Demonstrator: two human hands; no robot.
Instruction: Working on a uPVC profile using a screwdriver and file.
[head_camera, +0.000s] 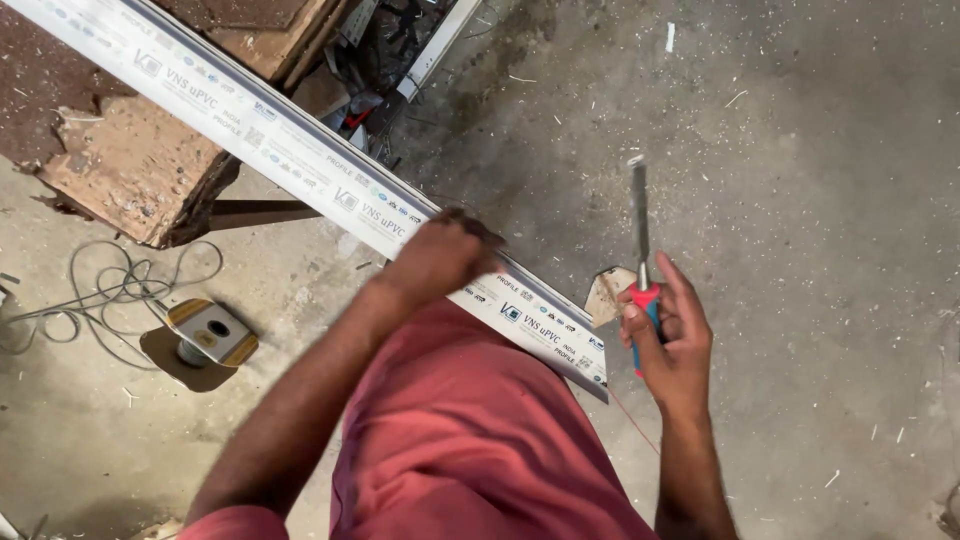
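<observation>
Head view: long white plastic window profile (300, 160) is pinned on the worn wooden bench (130, 170) by the left hand (440, 255), clamped near its cut end. Red-and-blue-handled chisel (641, 250) is gripped blade-up in the right hand (672, 340), clear of the profile. Judged: bracing step; blade must be brought to the end.

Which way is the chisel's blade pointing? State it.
Away from the person. The right hand grips the chisel by its red-and-blue handle, and the blade extends up the frame over the floor.

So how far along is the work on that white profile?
Shavings on the floor suggest some trimming is done. Now the left hand steadies the white profile while the right hand holds a chisel clear of it. What's left is unclear.
</observation>
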